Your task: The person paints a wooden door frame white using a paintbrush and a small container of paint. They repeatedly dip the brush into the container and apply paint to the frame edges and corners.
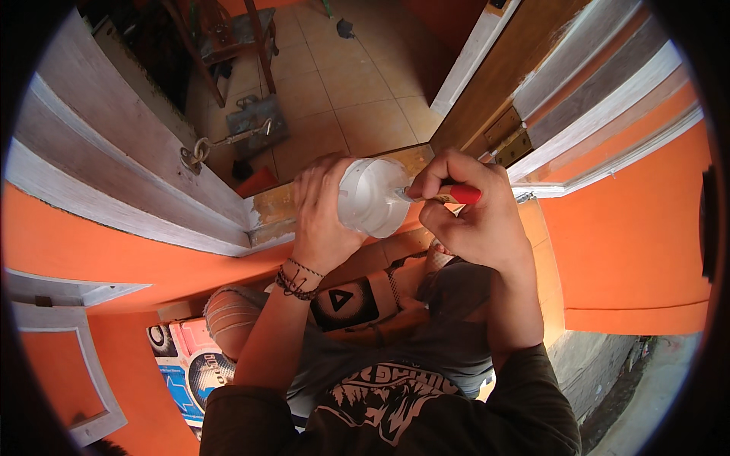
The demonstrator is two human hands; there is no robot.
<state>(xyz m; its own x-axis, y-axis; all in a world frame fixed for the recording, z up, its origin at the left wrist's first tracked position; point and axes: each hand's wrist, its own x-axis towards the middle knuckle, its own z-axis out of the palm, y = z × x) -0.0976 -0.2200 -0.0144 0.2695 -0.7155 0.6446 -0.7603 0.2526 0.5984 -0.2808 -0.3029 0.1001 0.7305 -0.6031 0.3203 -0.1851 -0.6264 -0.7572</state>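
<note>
My left hand (323, 201) is wrapped around the side of a clear plastic cup (389, 169) with white paint (363, 199) in it. The cup is tipped so that its mouth faces me. Between the thumb and fingers of my right hand (487, 216) is a paintbrush (449, 195) with a red-ended wooden handle. Its head reaches to the right side of the cup's rim; the bristles are hard to make out. Both hands are above my lap, in front of a wooden sill (275, 213) with patchy white paint.
White-streaked frames (129, 144) rise on the left and right, against orange walls (623, 243). A metal hook latch (199, 156) juts out at left; a brass hinge (508, 137) sits at right. Beyond the sill are a tiled floor (319, 99) and a wooden chair (228, 49).
</note>
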